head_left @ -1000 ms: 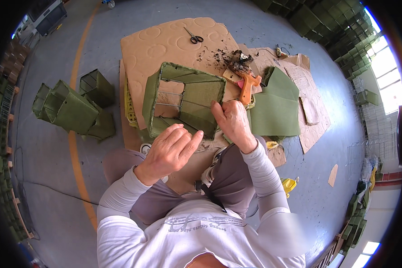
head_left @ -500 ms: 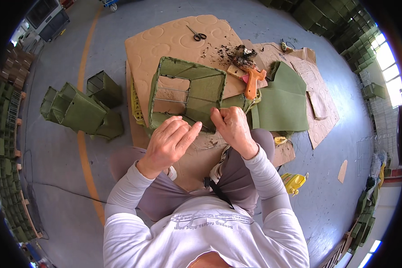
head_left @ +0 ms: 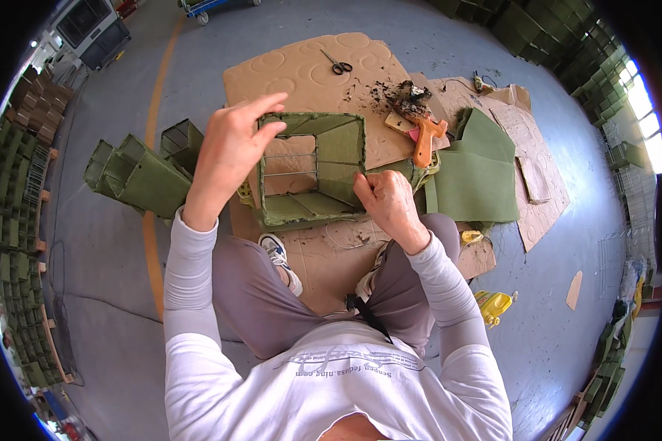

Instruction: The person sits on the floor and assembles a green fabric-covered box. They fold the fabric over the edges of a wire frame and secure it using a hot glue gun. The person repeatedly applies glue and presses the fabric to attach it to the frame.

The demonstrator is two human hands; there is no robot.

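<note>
A green fabric box with a wire frame [head_left: 312, 206] lies in front of my knees, its open mouth toward me. Through it, thin metal wires cross a gap that shows cardboard. My left hand [head_left: 235, 143] is raised at the box's far left corner, thumb and fingers apart, with nothing visible in it. At the right side of the box, my right hand [head_left: 391, 206] is closed, its curled fingers and thumb against the rim. Its fingertips are partly hidden.
An orange-handled glue gun [head_left: 424, 140] rests beside blackened scraps on cardboard [head_left: 294, 70]. Black scissors [head_left: 338, 65] lie farther off. Green sheets [head_left: 478, 180] are at right, a yellow bottle [head_left: 494, 305] nearer me. More green boxes [head_left: 143, 176] stand on the left floor.
My left hand has gone from the near rim up to the far left corner, its fingers spreading. The box has turned slightly, and my right hand stays by its right side.
</note>
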